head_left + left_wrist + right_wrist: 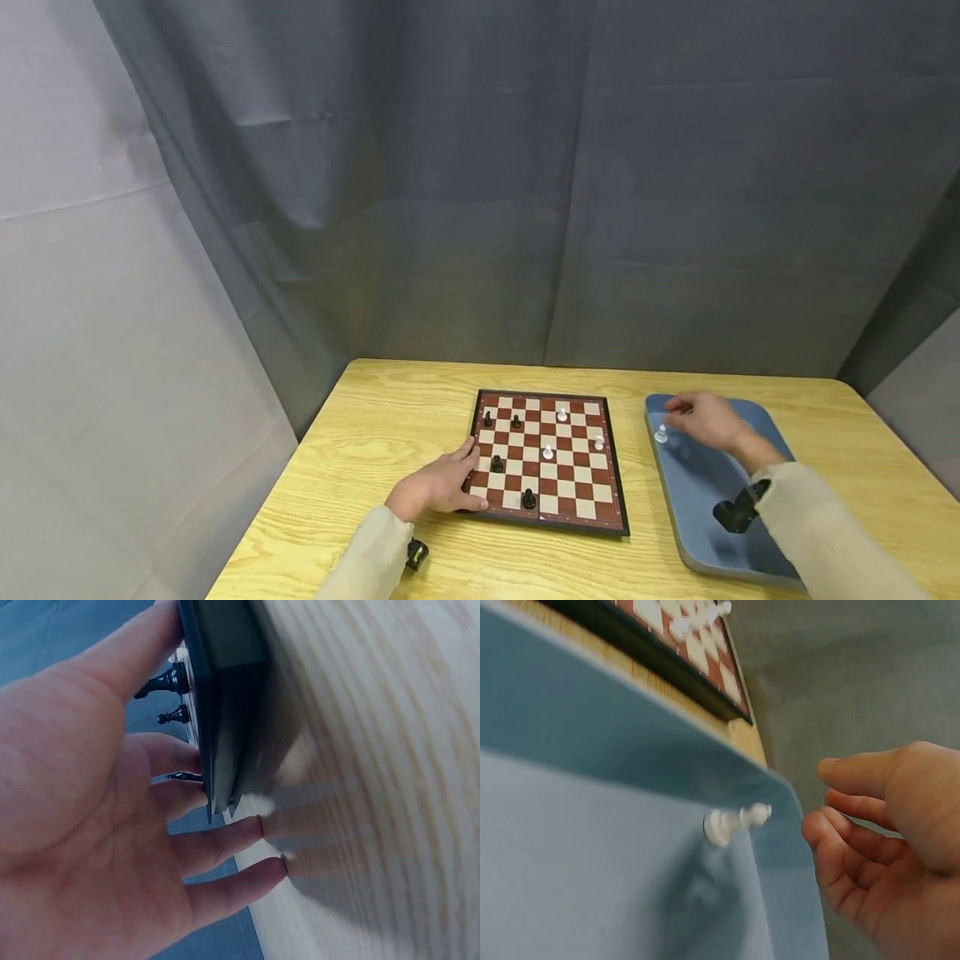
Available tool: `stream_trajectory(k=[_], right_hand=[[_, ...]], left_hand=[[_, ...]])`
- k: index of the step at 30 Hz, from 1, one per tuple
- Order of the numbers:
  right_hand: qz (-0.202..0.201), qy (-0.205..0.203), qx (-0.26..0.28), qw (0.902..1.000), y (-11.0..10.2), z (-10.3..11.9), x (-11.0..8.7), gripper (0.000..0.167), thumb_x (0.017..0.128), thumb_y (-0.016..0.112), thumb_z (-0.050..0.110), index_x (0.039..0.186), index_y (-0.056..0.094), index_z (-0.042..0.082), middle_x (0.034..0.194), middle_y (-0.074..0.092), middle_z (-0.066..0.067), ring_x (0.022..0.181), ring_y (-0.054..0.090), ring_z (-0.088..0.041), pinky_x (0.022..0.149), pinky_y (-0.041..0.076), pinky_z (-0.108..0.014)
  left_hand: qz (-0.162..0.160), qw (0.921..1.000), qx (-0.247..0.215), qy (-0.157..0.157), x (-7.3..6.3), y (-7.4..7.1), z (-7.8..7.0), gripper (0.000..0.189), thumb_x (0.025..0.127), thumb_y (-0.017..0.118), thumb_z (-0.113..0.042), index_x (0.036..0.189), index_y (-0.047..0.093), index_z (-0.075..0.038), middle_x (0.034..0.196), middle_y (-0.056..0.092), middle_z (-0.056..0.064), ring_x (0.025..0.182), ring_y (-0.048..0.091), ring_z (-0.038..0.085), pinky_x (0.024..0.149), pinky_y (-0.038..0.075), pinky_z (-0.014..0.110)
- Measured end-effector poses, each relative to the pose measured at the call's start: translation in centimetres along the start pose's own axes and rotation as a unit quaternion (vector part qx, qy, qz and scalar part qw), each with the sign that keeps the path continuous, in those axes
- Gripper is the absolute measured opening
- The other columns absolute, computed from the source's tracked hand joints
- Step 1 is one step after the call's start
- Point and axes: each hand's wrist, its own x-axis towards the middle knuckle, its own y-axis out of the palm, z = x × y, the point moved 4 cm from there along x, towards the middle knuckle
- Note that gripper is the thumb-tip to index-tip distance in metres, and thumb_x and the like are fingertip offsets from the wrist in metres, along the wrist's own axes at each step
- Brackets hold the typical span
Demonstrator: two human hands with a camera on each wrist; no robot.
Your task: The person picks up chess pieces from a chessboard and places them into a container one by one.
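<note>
My left hand (442,482) rests at the left edge of a brown-and-cream chessboard (585,527), its thumb on the near corner and its outer fingertips down on the wood in the left wrist view. Several black chess pieces, one a black pawn (528,499) near the front edge, stand on the board's left half. Three white pieces, among them a white pawn (547,452), are on the right half. Over the blue tray (701,517), my right hand (708,419) has bent fingers with nothing between them. Just beside its fingertips a white pawn (735,823) stands upright in the tray.
The wooden table (405,400) carries the board in the middle and the raised-rim tray to its right. A dark grey curtain (465,208) hangs behind the table's far edge. Pale cloth (112,333) hangs at the left.
</note>
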Motion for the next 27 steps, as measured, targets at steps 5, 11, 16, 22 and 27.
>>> stream_trajectory(k=[5, 11, 16, 22, 27], right_hand=[[0.005, -0.012, 0.022, 0.9997, 0.5, 2.1, 0.0, 0.034, 0.091, 0.063, 0.018, 0.113, 0.062, -0.008, 0.096, 0.063, -0.014, 0.085, 0.059, -0.027, 0.062, 0.050, -0.035], [0.022, -0.034, 0.046, 0.9981, 1.6, 4.3, 0.0, 0.031, 0.091, 0.064, 0.019, 0.111, 0.063, -0.005, 0.093, 0.063, -0.009, 0.082, 0.060, -0.023, 0.061, 0.050, -0.032], [0.031, -0.052, 0.047, 0.9971, 2.8, 5.3, 0.2, 0.030, 0.090, 0.065, 0.019, 0.112, 0.064, -0.003, 0.099, 0.064, -0.010, 0.085, 0.060, -0.022, 0.065, 0.051, -0.032], [0.043, -0.055, 0.062, 0.9956, 4.2, 6.0, 0.3, 0.031, 0.089, 0.066, 0.015, 0.114, 0.065, -0.004, 0.104, 0.064, -0.015, 0.087, 0.061, -0.026, 0.067, 0.051, -0.035], [0.057, -0.053, 0.088, 0.9930, 5.5, 6.1, 0.7, 0.030, 0.087, 0.068, 0.010, 0.114, 0.064, -0.003, 0.105, 0.064, -0.016, 0.085, 0.062, -0.023, 0.065, 0.052, -0.034]], left_hand=[[-0.001, 1.0000, 0.000, 0.002, -0.1, -0.2, -0.2, 0.089, 0.088, 0.061, -0.052, 0.152, 0.018, -0.007, 0.158, 0.005, 0.011, 0.137, 0.026, 0.036, 0.107, 0.032, 0.046], [-0.002, 1.0000, 0.002, 0.004, -0.3, -0.3, -0.4, 0.089, 0.087, 0.061, -0.052, 0.152, 0.019, -0.006, 0.158, 0.006, 0.012, 0.137, 0.026, 0.036, 0.107, 0.032, 0.045], [-0.003, 1.0000, 0.002, 0.004, -0.3, -0.2, -0.4, 0.089, 0.087, 0.061, -0.052, 0.151, 0.020, -0.006, 0.158, 0.006, 0.012, 0.136, 0.027, 0.037, 0.106, 0.033, 0.046], [-0.002, 1.0000, -0.004, 0.002, -0.3, -0.2, -0.5, 0.088, 0.087, 0.062, -0.051, 0.151, 0.020, -0.007, 0.158, 0.007, 0.011, 0.136, 0.027, 0.038, 0.106, 0.033, 0.046], [-0.003, 1.0000, -0.004, -0.002, -0.3, -0.2, -0.5, 0.089, 0.087, 0.062, -0.051, 0.152, 0.020, -0.008, 0.158, 0.006, 0.010, 0.137, 0.026, 0.036, 0.106, 0.033, 0.046]])
